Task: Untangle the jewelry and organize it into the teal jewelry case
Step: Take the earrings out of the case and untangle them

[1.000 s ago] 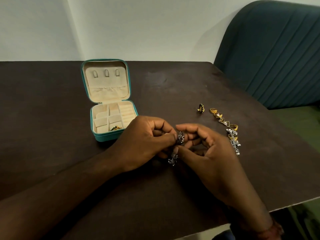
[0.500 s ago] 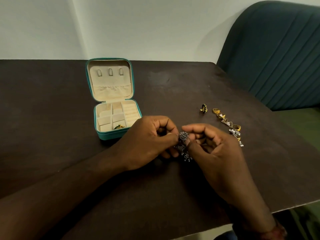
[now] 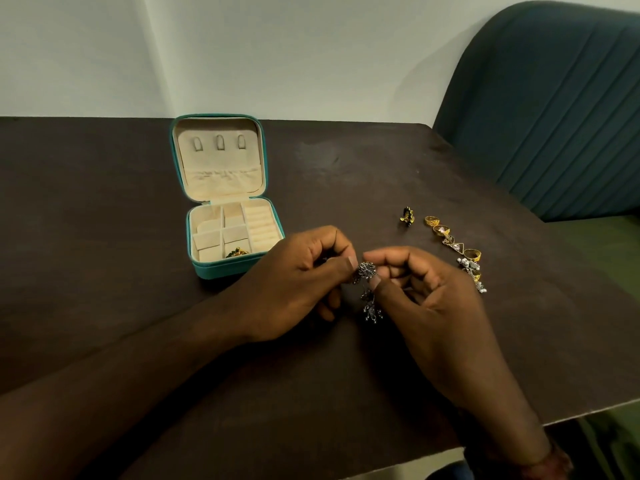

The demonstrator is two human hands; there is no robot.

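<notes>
The teal jewelry case (image 3: 221, 270) lies open on the dark table, its cream lid flat behind it. A small gold-and-dark piece (image 3: 237, 252) sits in its front compartment. My left hand (image 3: 298, 282) and my right hand (image 3: 422, 306) meet just right of the case. Both pinch a dark silver earring piece (image 3: 365, 270) between thumb and fingers. A second silver cluster (image 3: 372, 308) hangs below it, still joined. To the right lies a row of gold and silver jewelry (image 3: 457, 249), and beside it a lone dark-gold earring (image 3: 407, 215).
The dark brown table (image 3: 104, 237) runs to a wall at the back and ends in a front edge at the lower right. A teal padded chair (image 3: 540, 105) stands past the table's right corner.
The silver cluster now hangs lower beneath my fingers, and the top piece has turned to face up. My hands stay together in about the same spot.
</notes>
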